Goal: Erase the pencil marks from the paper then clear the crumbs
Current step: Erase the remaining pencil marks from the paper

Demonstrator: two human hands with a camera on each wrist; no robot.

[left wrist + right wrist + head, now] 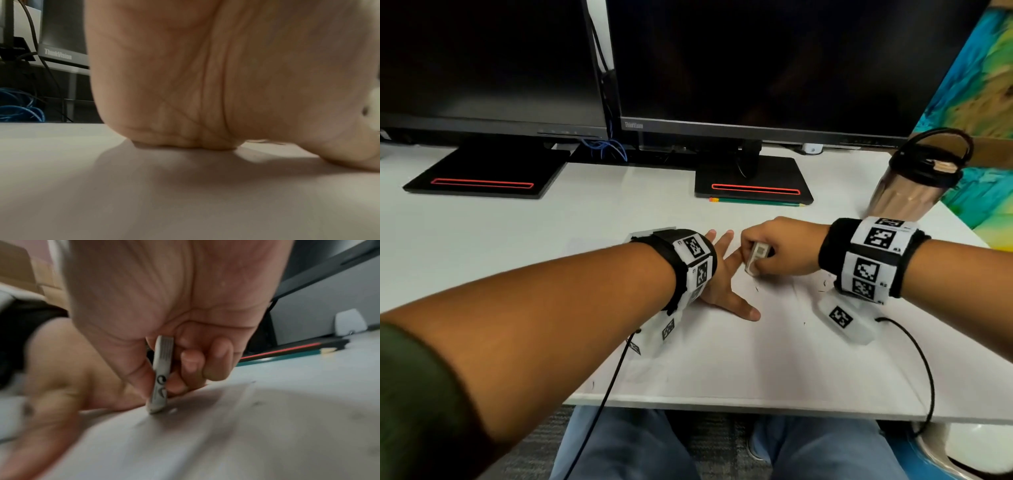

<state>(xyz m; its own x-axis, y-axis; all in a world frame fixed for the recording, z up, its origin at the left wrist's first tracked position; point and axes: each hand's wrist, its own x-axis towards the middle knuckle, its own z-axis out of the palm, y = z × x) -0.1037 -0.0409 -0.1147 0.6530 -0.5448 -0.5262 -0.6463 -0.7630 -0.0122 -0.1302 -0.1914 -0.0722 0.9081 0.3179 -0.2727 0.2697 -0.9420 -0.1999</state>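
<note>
The eraser (756,257) stands on its end on the paper (739,349), near the paper's far edge. The right hand (784,247) holds it tight, thumb on one side and curled fingers (218,360) on the other. The left hand (722,277) lies flat just beside it, fingers straight and spread, pressing the paper down. Small dark crumbs (825,283) lie on the paper near the right wrist. The paper lies at the near edge of the white desk (517,240). A green pencil (756,201) lies farther back, against a monitor stand (753,181). A bottle (914,181) with a black lid stands near the desk's right edge. Two dark monitors (756,61) stand along the back.
</note>
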